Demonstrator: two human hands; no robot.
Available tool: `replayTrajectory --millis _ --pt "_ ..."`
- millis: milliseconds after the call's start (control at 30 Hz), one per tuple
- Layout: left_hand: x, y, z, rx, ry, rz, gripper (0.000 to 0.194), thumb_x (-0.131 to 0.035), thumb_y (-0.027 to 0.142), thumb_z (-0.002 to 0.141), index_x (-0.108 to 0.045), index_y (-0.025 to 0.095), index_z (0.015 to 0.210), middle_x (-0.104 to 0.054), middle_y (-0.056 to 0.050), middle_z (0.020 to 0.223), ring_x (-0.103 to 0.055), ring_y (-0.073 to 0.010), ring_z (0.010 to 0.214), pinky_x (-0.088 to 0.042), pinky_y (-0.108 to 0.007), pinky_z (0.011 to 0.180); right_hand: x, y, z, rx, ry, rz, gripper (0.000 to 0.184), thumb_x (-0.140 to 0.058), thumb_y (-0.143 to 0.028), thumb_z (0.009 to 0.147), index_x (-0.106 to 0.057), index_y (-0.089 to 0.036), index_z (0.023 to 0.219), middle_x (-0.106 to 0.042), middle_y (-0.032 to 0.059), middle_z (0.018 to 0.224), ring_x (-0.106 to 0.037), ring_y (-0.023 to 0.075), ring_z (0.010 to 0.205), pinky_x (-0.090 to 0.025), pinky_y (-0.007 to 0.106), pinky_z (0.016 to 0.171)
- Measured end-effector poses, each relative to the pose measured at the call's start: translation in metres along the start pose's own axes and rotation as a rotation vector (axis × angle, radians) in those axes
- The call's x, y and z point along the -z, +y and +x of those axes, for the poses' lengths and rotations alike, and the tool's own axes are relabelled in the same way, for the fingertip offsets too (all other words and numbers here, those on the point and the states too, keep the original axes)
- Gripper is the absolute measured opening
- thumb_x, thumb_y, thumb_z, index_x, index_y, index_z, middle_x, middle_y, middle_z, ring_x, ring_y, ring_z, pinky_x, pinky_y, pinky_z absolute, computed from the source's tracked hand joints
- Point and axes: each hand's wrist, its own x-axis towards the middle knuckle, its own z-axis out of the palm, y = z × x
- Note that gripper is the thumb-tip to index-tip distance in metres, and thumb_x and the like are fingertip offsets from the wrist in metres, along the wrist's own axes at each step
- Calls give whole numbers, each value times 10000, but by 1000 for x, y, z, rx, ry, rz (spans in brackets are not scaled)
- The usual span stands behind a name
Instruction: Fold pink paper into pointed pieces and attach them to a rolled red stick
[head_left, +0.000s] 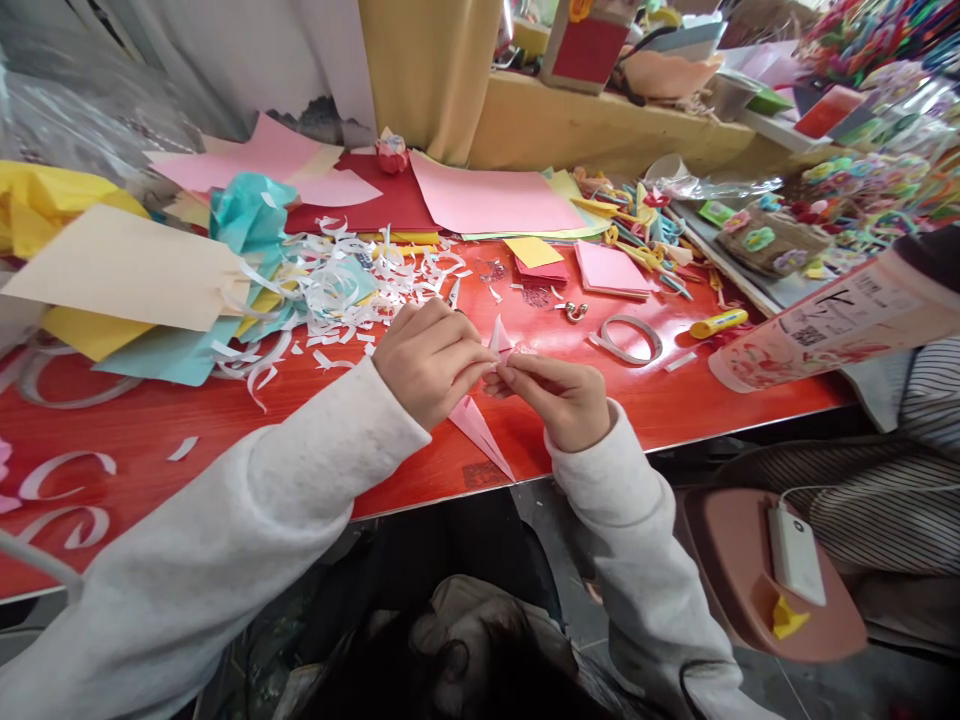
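Between my two hands is a folded piece of pink paper (480, 432), pinched near its middle above the front part of the red table. A pointed tip of it rises between the fingers and a long pointed end hangs down toward the table edge. My left hand (429, 360) is closed, fingertips pressed on the paper. My right hand (562, 395) pinches it from the right, thumb against fingers. The exact folds are hidden by the fingertips. Just behind my left hand, the tip of what looks like scissors (454, 292) shows.
White paper shreds (352, 285) heap at left beside coloured sheets (135, 265). Stacked pink squares (611, 268), a tape roll (630, 340) and a yellow marker (718, 323) lie behind and right. A tall cup (832, 320) leans at right, near a pink stool (739, 560) bearing a power bank (796, 555).
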Motion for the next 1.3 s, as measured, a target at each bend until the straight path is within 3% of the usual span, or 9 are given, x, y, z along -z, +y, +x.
replayTrajectory --millis 233,533,767,867,1067,1300 --pt "0 2 -1 17 -4 -24 95 -555 240 795 -632 192 764 -634 -8 728 -541 -167 735 -391 -327 684 2 0 0 -10 -21 -69 149 -604 -217 754 -685 -176 872 -704 30 792 -675 146 709 -598 336 706" --pt "-1 2 0 38 -16 -86 100 -545 237 799 -623 186 761 -620 -15 720 -538 -167 735 -401 -329 676 0 0 0 -44 -30 20 146 -623 -236 739 -679 -167 854 -701 27 781 -674 142 718 -596 321 704" --pt "1 3 1 -217 75 147 76 -603 204 746 -617 174 814 -647 -19 737 -524 -190 705 -388 -340 622 -1 -8 5 -185 -55 170 136 -644 -290 718 -652 -157 744 -692 17 675 -674 127 645 -597 262 626" --pt "0 4 1 -261 82 204 79 -603 190 745 -610 160 818 -643 -19 726 -524 -191 702 -388 -336 600 0 -11 6 -237 -45 180 160 -664 -308 695 -639 -152 721 -690 15 650 -671 130 622 -598 274 625" --pt "-1 4 1 -225 81 176 70 -594 184 740 -618 160 801 -641 -23 727 -519 -197 707 -389 -348 624 -1 -10 5 -214 -18 185 154 -681 -285 680 -659 -150 752 -690 17 648 -673 144 623 -601 294 624" --pt "-2 7 0 -54 42 62 42 -590 207 761 -619 184 780 -627 -13 713 -518 -183 709 -384 -348 660 -3 1 1 -91 36 94 155 -654 -295 708 -677 -165 790 -696 22 704 -675 150 657 -599 307 640"
